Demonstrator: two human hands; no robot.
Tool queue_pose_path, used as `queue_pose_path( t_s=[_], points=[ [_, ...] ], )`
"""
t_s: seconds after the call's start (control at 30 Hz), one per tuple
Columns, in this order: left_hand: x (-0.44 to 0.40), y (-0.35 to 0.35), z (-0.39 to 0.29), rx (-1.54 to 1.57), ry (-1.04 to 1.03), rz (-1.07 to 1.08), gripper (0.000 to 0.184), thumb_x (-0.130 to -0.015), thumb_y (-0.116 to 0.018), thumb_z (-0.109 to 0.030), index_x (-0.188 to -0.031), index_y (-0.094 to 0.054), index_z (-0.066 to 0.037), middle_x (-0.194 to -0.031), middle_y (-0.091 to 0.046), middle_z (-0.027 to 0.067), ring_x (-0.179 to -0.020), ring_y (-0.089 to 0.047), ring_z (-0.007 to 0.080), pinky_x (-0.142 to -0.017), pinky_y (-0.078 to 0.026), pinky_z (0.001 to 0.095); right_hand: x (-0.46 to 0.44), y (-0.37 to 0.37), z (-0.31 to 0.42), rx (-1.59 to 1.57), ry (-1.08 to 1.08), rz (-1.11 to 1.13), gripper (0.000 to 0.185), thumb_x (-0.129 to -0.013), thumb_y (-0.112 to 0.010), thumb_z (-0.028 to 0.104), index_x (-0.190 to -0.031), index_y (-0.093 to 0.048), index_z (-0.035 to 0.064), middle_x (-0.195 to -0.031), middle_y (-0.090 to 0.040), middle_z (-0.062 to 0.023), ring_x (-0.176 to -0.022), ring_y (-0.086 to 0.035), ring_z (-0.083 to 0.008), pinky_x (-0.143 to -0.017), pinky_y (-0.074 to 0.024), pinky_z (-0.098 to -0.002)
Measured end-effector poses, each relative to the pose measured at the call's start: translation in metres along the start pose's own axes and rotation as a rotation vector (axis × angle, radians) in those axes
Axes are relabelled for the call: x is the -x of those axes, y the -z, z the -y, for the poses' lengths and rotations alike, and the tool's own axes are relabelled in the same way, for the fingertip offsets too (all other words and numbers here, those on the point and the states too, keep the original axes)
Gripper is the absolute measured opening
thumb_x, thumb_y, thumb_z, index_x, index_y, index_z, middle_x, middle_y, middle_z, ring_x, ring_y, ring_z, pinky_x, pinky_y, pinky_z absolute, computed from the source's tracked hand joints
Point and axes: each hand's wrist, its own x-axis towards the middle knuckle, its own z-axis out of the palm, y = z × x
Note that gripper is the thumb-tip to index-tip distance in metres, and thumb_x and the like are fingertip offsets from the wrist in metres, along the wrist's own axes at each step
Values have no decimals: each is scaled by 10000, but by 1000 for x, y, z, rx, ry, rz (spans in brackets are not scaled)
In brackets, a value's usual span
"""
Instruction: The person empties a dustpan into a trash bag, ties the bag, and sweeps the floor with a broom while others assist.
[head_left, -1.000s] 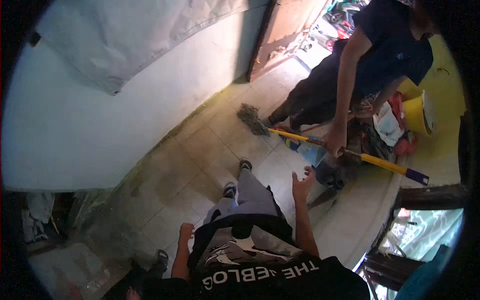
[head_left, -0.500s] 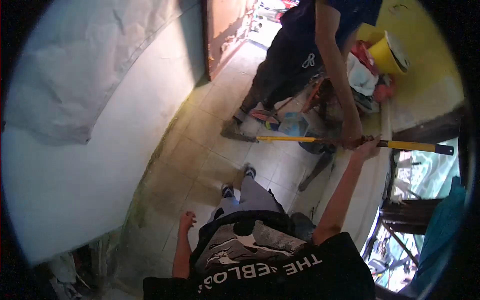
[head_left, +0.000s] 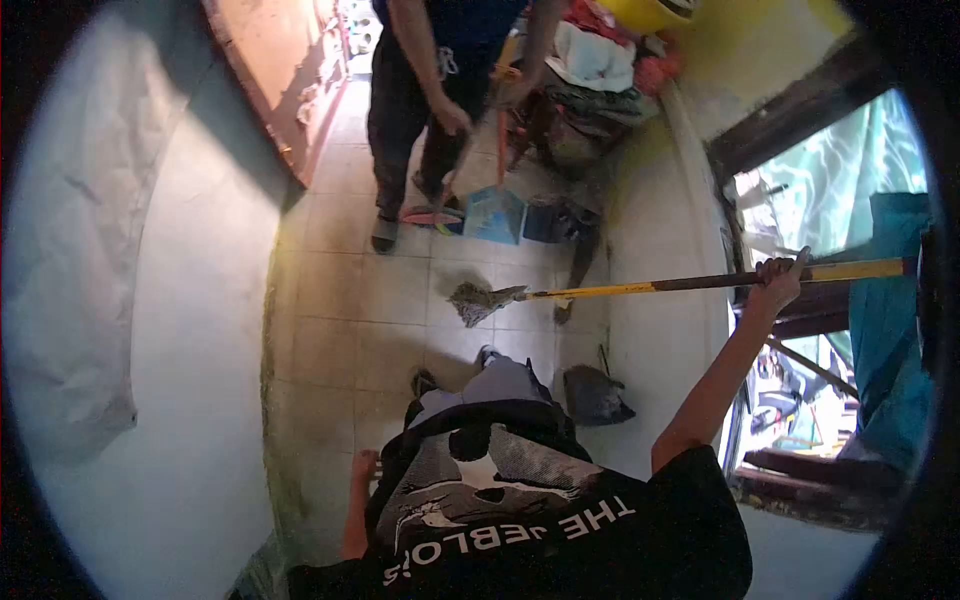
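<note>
My right hand (head_left: 778, 285) is wrapped round the yellow and brown pole of a mop (head_left: 640, 287), out to the right near the window. The pole lies almost level across the view, and its grey string head (head_left: 482, 301) is over the floor tiles ahead of my feet. Low at my left side, my left hand (head_left: 366, 466) hangs beside my black shirt with loosely bent fingers; I see nothing in it, though part of it is hidden.
Another person (head_left: 430, 110) in dark clothes stands ahead. By their feet are a blue dustpan (head_left: 494, 214) and a broom head (head_left: 432, 216). Piled cloths (head_left: 592, 60) lie at the back right. A dark bag-like item (head_left: 596, 394) rests by the right wall, below the window (head_left: 830, 190).
The other person's hand has come off the mop, and they now stand more upright, further left in view. The mop has shifted right with my right hand. My view has turned.
</note>
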Motion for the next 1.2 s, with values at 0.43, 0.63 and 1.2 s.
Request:
queue_pose_path(
  t_s=[0.43, 0.63, 1.2],
  points=[
    [-16, -90, -141, 89, -245, -71, 361, -875, -539, -290, -1034, -574, 32, -914, -649, 152, -724, -635, 229, -640, -499, 353, -176, 176, -179, 559, 187, -105, 418, -886, -589, 403, -633, -499, 83, -560, -456, -36, -512, -438, -138, -464, -358, -296],
    [8, -127, -151, -14, -275, -151, 333, -828, -609, -262, -1016, -598, 13, -945, -654, 165, -781, -643, 240, -721, -501, 357, -204, 210, -219, 742, 156, -146, 392, -888, -583, 394, -657, -507, 86, -580, -464, -46, -535, -448, -151, -485, -366, -307],
    [89, -197, -56, -164, 10, -179, 316, -816, -592, -303, -1001, -629, -48, -1005, -647, 194, -952, -623, 332, -837, -488, 401, -223, 275, -272, 1059, 181, -146, 323, -891, -566, 369, -725, -527, 95, -636, -488, -73, -600, -477, -188, -544, -388, -340]
  ],
)
